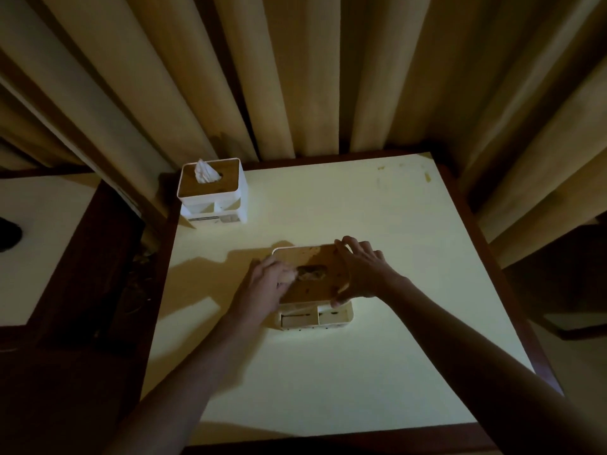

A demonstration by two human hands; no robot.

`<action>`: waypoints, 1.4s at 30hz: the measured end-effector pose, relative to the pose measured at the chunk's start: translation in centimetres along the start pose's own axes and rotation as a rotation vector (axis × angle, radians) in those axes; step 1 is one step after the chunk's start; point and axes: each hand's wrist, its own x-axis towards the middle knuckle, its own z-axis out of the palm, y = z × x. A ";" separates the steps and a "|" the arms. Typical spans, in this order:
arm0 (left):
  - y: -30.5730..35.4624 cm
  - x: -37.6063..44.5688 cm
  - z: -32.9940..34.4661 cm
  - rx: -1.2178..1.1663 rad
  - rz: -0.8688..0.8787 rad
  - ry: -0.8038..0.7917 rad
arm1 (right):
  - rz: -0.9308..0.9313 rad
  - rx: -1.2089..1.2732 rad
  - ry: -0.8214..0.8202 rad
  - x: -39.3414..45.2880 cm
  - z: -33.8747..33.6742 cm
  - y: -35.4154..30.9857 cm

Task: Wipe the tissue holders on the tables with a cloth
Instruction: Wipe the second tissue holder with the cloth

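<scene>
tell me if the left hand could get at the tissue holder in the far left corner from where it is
Probably yes. The left hand is busy with a cloth on the near holder, but only bare table lies between it and the corner tissue holder.

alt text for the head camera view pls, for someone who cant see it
A person's left hand presses a cloth on the wooden lid of a tissue holder while the right hand grips its edge. A second tissue holder stands at the table's far left corner, before curtains.
</scene>
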 end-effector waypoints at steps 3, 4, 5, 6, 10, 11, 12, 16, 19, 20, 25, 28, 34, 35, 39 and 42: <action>0.9 -3.4 1.2 0.115 0.079 0.118 | -0.007 -0.016 0.012 0.0 -0.1 0.2; 1.3 -4.0 1.7 0.096 0.078 0.148 | -0.008 -0.010 0.020 0.0 -0.2 0.3; 1.9 -4.4 1.9 0.052 0.042 0.165 | -0.006 -0.004 0.030 0.0 -0.2 0.3; 2.0 -4.5 2.4 -0.003 0.002 0.201 | -0.003 0.002 0.041 -0.1 -0.1 0.3; 2.2 -4.1 3.7 -0.123 -0.212 0.285 | 0.046 0.048 0.058 -0.8 0.6 -0.3; 2.1 -3.8 3.6 -0.139 -0.239 0.312 | 0.070 0.068 0.069 -1.1 0.9 -0.6; 2.1 -3.3 3.5 -0.161 -0.256 0.323 | 0.107 0.095 0.089 -1.4 1.2 -0.9; 2.4 -0.1 2.3 -0.093 -0.160 0.245 | 0.282 0.207 0.242 -3.6 3.1 -2.5; 1.7 3.1 1.7 -0.085 -0.106 0.241 | 0.414 0.337 0.279 -5.2 4.9 -4.0; 1.6 4.1 1.6 -0.091 -0.099 0.210 | 0.438 0.373 0.272 -5.8 5.2 -4.3; 2.0 7.6 1.3 -0.131 0.073 0.063 | 0.351 0.367 0.182 -8.3 5.1 -2.3; 1.8 8.0 1.6 -0.080 0.103 0.072 | 0.218 0.345 0.160 -6.9 3.4 1.3; 2.4 6.8 2.2 -0.059 0.202 0.116 | -0.073 0.142 -0.015 -1.8 0.0 5.9; 2.4 6.8 2.4 -0.037 0.209 0.125 | -0.108 0.100 -0.031 -1.3 -0.2 6.0; 2.6 6.4 2.5 -0.078 0.154 0.106 | -0.198 -0.044 -0.103 0.0 -0.7 6.3; 3.6 4.3 2.1 -0.019 0.223 0.110 | -0.210 -0.056 -0.135 0.2 -0.7 6.6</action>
